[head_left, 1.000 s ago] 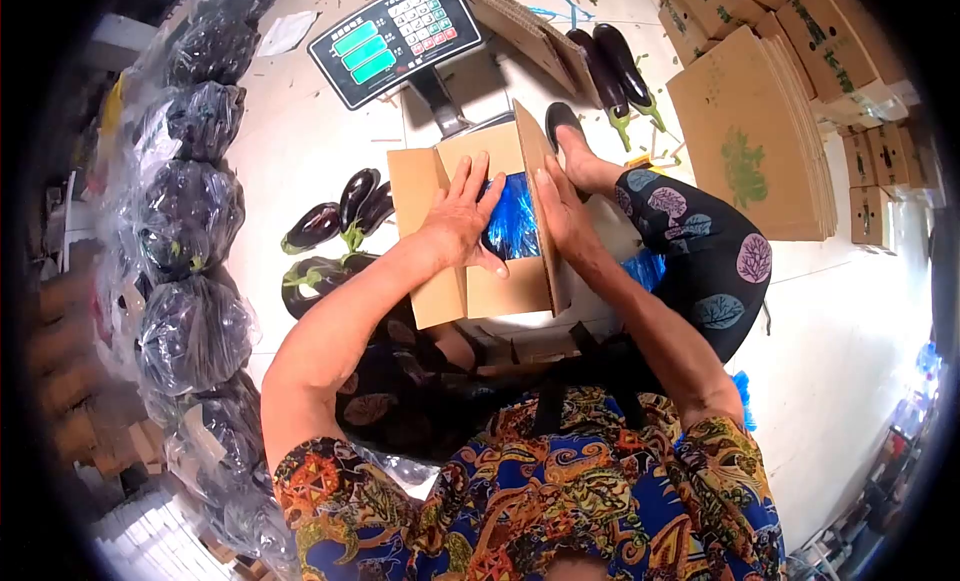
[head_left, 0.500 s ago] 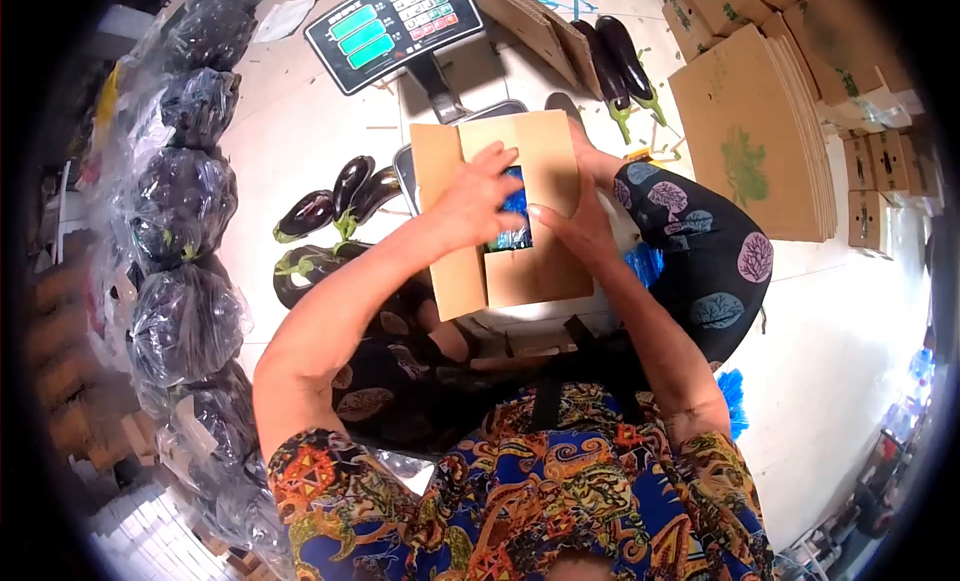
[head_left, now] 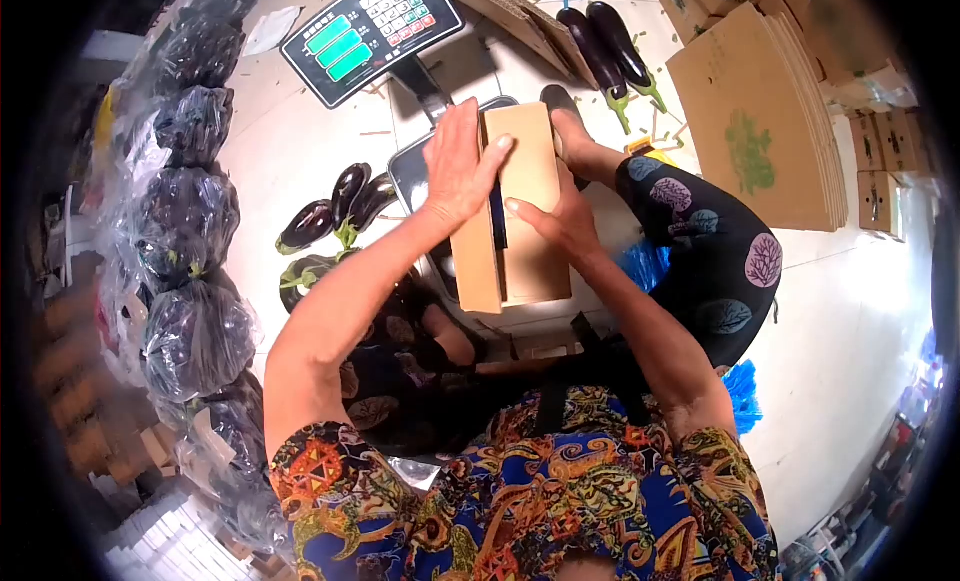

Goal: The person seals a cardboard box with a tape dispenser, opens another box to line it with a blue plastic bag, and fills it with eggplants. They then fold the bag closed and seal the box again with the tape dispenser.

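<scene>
A brown cardboard box (head_left: 535, 256) stands over the scale's platform, its top flaps nearly folded together. Only a narrow dark slit shows between them. My left hand (head_left: 460, 166) presses on the left flap, fingers together and thumb reaching across onto the right flap. Along the box's right side my right hand (head_left: 565, 221) grips the wall, with its thumb on top; its other fingers are partly hidden. Behind the box is a digital scale (head_left: 370, 36) with lit green displays. Several dark eggplants (head_left: 340, 203) lie on the floor to the left.
Plastic bags of eggplants (head_left: 190, 221) line the left side. Two long eggplants (head_left: 605, 56) lie at the upper right, beside a standing cardboard sheet (head_left: 525, 21). Flattened cartons (head_left: 750, 121) are stacked at the right. Blue plastic (head_left: 740, 396) lies near my right elbow.
The top flaps have come together, covering the opening where blue plastic showed. The box now looks narrower from above, and my left hand has moved from the opening onto the left flap.
</scene>
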### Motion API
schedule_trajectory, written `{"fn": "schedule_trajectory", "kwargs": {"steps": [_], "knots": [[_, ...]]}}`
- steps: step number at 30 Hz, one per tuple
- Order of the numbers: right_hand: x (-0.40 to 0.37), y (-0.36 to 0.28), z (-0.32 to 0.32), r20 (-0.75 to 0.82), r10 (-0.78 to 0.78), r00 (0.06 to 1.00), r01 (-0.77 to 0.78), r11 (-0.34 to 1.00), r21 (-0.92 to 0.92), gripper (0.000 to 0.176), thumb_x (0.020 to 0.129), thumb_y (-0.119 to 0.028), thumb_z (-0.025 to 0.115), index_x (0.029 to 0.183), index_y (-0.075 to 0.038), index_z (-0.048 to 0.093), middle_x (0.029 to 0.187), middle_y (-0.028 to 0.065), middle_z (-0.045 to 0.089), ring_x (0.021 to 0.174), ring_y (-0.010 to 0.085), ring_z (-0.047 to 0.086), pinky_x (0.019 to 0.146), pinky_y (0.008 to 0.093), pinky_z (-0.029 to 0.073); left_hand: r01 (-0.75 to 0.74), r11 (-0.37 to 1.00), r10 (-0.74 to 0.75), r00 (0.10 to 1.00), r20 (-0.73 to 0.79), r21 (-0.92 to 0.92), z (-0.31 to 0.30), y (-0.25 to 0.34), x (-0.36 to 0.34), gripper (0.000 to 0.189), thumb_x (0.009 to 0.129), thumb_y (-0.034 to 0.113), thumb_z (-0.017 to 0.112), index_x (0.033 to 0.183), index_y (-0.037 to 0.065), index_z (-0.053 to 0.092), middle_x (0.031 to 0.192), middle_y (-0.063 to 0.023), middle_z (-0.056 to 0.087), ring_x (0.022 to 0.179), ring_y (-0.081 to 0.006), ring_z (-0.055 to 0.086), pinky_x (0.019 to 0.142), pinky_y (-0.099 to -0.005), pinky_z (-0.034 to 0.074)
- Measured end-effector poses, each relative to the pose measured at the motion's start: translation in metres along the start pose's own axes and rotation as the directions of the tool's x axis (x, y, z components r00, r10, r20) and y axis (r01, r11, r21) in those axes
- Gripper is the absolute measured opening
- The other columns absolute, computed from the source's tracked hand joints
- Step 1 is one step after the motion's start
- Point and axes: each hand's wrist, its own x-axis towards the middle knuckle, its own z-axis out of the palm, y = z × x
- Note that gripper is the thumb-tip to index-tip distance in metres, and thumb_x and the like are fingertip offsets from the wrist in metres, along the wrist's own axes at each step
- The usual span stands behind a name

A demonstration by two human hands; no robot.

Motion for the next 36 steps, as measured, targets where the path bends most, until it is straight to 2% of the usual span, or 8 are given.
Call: {"fn": "schedule_trajectory", "kwargs": {"steps": [12,16,19,23,25,27,30,36], "knots": [[0.019,0.007,0.025,-0.095,0.015,0.995,-0.031,0.985,-0.172,0.065,0.082,-0.029,0.075,0.132,0.001,0.046,0.115,0.019,0.063,0.108,0.0273,0.061,0.093,0.0378,0.048,-0.207,0.893,0.224,0.975,0.006,0.399,-0.009,-0.037,0.024,0.048,0.091,0.034,0.056,0.127,0.003,0.051,0.117,-0.0184,0.055,0.109,-0.0368,0.048,0.094,-0.048,0.036],[0.004,-0.015,0.04,-0.26,-0.043,0.965,-0.117,0.814,-0.569,0.07,0.077,-0.024,0.069,0.136,-0.001,0.04,0.133,0.0216,0.044,0.11,0.0396,0.048,0.089,0.0554,0.039,-0.178,0.91,0.184,0.983,0.021,0.375,-0.006,-0.051,0.039,0.042,0.096,0.034,0.047,0.126,0.005,0.055,0.112,-0.0208,0.056,0.106,-0.0387,0.05,0.092,-0.0512,0.038],[-0.063,-0.105,-0.024,0.259,-0.385,0.886,0.422,0.901,-0.1,0.033,0.084,-0.019,0.066,0.11,-0.002,0.057,0.119,0.0214,0.057,0.1,0.0354,0.059,0.091,0.0439,0.045,-0.167,0.875,0.157,0.986,0.06,0.455,-0.01,-0.048,0.048,0.03,0.095,0.021,0.049,0.121,0.008,0.054,0.112,-0.0172,0.055,0.103,-0.0368,0.051,0.088,-0.0476,0.043],[-0.102,-0.163,-0.172,-0.075,-0.401,0.913,0.393,0.914,-0.102,0.027,0.087,-0.015,0.068,0.11,-0.001,0.062,0.11,0.0113,0.065,0.096,0.0211,0.066,0.081,0.0325,0.054,-0.452,0.675,0.427,0.884,0.191,0.583,-0.002,-0.061,0.052,0.023,0.092,0.011,0.048,0.114,0.008,0.055,0.111,-0.0084,0.055,0.099,-0.0333,0.053,0.087,-0.0446,0.045],[-0.108,-0.122,-0.242,-0.408,0.138,0.903,-0.149,0.989,0.004,0.025,0.093,-0.019,0.06,0.111,-0.001,0.062,0.102,0.0058,0.068,0.095,0.0138,0.063,0.081,0.0296,0.052,-0.427,0.697,0.4,0.898,0.182,0.576,-0.005,-0.065,0.054,0.022,0.093,0.012,0.047,0.113,0.008,0.055,0.111,-0.0085,0.056,0.1,-0.0329,0.053,0.087,-0.0442,0.044],[-0.111,-0.061,-0.283,-0.575,0.21,0.791,-0.421,0.868,-0.264,0.027,0.093,-0.023,0.061,0.109,-0.002,0.063,0.097,0.0052,0.068,0.087,0.0111,0.061,0.078,0.0274,0.049,-0.351,0.773,0.32,0.935,0.154,0.528,-0.006,-0.064,0.055,0.022,0.094,0.013,0.045,0.113,0.007,0.055,0.108,-0.009,0.057,0.101,-0.0322,0.052,0.087,-0.0438,0.044],[-0.109,0.076,-0.302,-0.527,0.269,0.806,-0.444,0.864,-0.238,0.02,0.086,-0.021,0.064,0.096,-0.005,0.068,0.08,0.012,0.068,0.073,0.025,0.065,0.07,0.0343,0.052,-0.352,0.788,0.339,0.933,0.122,0.504,-0.004,-0.05,0.055,0.022,0.095,0.014,0.044,0.112,0.006,0.056,0.107,-0.0099,0.058,0.099,-0.0331,0.052,0.087,-0.0436,0.043],[-0.031,0.142,-0.253,-0.341,0.012,0.94,-0.298,0.517,-0.803,0.077,0.073,-0.047,0.076,0.128,0.001,0.052,0.126,0.0217,0.057,0.113,0.0341,0.057,0.098,0.0431,0.045,-0.384,0.759,0.372,0.919,0.134,0.526,-0.01,-0.049,0.05,0.025,0.098,0.017,0.042,0.112,0.005,0.059,0.105,-0.0119,0.059,0.097,-0.0354,0.051,0.087,-0.0443,0.042]]}}
